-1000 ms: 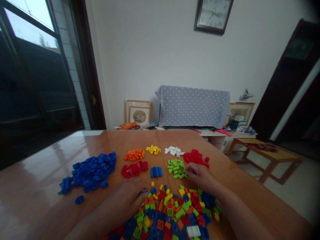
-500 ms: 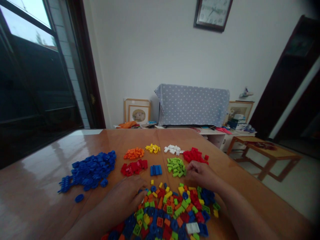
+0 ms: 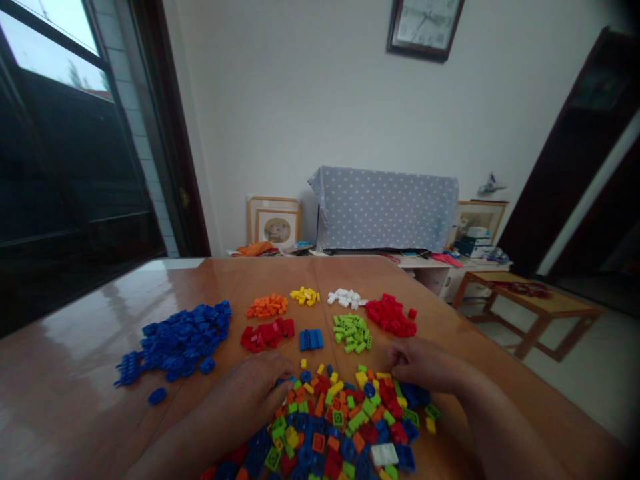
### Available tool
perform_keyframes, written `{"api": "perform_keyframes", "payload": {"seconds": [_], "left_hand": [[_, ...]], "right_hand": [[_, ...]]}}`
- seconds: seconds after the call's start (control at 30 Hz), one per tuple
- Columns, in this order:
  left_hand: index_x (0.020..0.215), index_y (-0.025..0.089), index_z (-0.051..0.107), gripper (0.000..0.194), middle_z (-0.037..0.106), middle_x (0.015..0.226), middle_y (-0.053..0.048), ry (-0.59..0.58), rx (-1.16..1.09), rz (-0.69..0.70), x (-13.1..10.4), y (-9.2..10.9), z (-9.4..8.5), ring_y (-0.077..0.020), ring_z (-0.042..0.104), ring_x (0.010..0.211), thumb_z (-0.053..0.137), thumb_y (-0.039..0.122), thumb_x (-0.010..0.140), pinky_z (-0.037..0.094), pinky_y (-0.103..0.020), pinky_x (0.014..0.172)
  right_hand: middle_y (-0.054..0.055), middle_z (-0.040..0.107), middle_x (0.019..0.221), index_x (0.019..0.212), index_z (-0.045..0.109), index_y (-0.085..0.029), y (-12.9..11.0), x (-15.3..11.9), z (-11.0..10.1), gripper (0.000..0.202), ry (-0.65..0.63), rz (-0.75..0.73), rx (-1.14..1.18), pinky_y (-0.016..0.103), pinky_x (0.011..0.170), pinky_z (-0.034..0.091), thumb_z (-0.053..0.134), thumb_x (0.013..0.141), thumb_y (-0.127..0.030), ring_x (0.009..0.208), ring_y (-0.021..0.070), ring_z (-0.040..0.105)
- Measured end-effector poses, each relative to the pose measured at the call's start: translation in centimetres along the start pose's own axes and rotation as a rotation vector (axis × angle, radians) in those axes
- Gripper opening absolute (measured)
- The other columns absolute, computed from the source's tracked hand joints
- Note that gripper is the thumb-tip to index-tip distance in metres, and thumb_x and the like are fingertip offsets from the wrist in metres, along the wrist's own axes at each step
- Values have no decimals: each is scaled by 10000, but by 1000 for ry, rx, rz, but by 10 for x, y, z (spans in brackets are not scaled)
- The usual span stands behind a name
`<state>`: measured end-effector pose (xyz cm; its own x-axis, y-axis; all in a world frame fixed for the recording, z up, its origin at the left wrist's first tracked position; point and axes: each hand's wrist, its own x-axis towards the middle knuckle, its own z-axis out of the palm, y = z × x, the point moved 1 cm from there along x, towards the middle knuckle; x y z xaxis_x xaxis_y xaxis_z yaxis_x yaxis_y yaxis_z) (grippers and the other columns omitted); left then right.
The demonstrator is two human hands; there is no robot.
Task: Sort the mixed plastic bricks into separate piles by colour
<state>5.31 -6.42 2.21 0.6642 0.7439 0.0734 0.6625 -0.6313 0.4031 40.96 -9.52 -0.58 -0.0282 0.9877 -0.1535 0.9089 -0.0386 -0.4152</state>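
A mixed heap of toy building bricks (image 3: pixel 345 427) in many colours lies on the table in front of me. My left hand (image 3: pixel 260 383) rests at the heap's left edge, its thumb and forefinger apart beside the bricks; a bit of blue shows between them. Above the heap's upper right edge is my right hand (image 3: pixel 420 363), fingers curled together; whatever they may hold is hidden. Beyond are sorted piles: lime-green bricks (image 3: pixel 353 333), red bricks (image 3: pixel 391 315), white bricks (image 3: pixel 345 299), and a row of blue bricks (image 3: pixel 311 339).
Farther left are a large blue pile (image 3: pixel 185 340), a lone blue round piece (image 3: pixel 157 396), a second red pile (image 3: pixel 267 335), orange bricks (image 3: pixel 267 306) and yellow bricks (image 3: pixel 305 296). Behind the wooden table (image 3: pixel 280 270) stands a cloth-covered object (image 3: pixel 387 210).
My right hand has moved from beside the lime-green and red piles back toward me and slightly right, over the mixed heap's edge. My left hand has hardly moved.
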Motion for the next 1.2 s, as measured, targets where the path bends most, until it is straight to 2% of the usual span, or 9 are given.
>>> {"api": "perform_keyframes", "payload": {"seconds": [0.13, 0.33, 0.6, 0.8, 0.87, 1.03, 1.2], "left_hand": [[1026, 239, 664, 256, 676, 1036, -43, -4, -6, 11, 0, 0, 0, -212, 606, 983, 444, 334, 937, 445, -335, 899], [1040, 241, 663, 254, 675, 1054, -39, 4, -10, 16, -1, 2, -1, -212, 600, 1008, 449, 328, 934, 442, -332, 917], [1069, 257, 666, 262, 673, 1065, -28, 8, -12, 5, -2, 2, -2, -213, 601, 1021, 458, 340, 932, 440, -341, 930], [1088, 246, 661, 271, 671, 1092, -45, 18, -8, -1, -3, 0, 0, -226, 601, 1043, 464, 346, 931, 438, -359, 950], [1084, 246, 663, 270, 672, 1091, -44, 19, -2, -3, -2, -1, 1, -229, 600, 1045, 468, 351, 930, 440, -364, 952], [1084, 256, 665, 263, 676, 1089, -33, 13, -9, 12, -2, -1, 0, -216, 609, 1033, 472, 344, 930, 447, -342, 943], [1068, 241, 664, 264, 675, 1065, -38, 8, 7, 10, -2, 0, 0, -216, 606, 1028, 468, 356, 932, 449, -330, 928]], "right_hand": [[11, 687, 738, 820, 671, -206, 2, 4, 2, 116, 75, 39, -7, 223, 530, 318, 633, 725, -259, 650, 142, 578], [11, 671, 693, 764, 660, -193, 3, 8, 6, 80, 83, 12, -17, 229, 535, 303, 636, 749, -269, 631, 138, 567], [8, 632, 725, 904, 635, -179, -15, 28, 18, 148, 289, -84, 172, 232, 567, 355, 563, 809, -267, 657, 148, 553], [11, 644, 766, 1008, 626, -180, -11, 41, 30, 219, 370, -132, 278, 240, 579, 378, 528, 831, -263, 661, 153, 565], [4, 636, 746, 981, 619, -181, -9, 42, 30, 194, 395, -147, 302, 238, 567, 370, 522, 833, -260, 645, 149, 556], [-13, 608, 690, 820, 606, -195, -11, 38, 27, 90, 401, -180, 239, 230, 560, 345, 518, 811, -214, 628, 140, 535], [-17, 609, 664, 788, 624, -197, -18, 34, 26, 113, 321, -186, 174, 223, 566, 337, 514, 780, -174, 626, 136, 544]]}}
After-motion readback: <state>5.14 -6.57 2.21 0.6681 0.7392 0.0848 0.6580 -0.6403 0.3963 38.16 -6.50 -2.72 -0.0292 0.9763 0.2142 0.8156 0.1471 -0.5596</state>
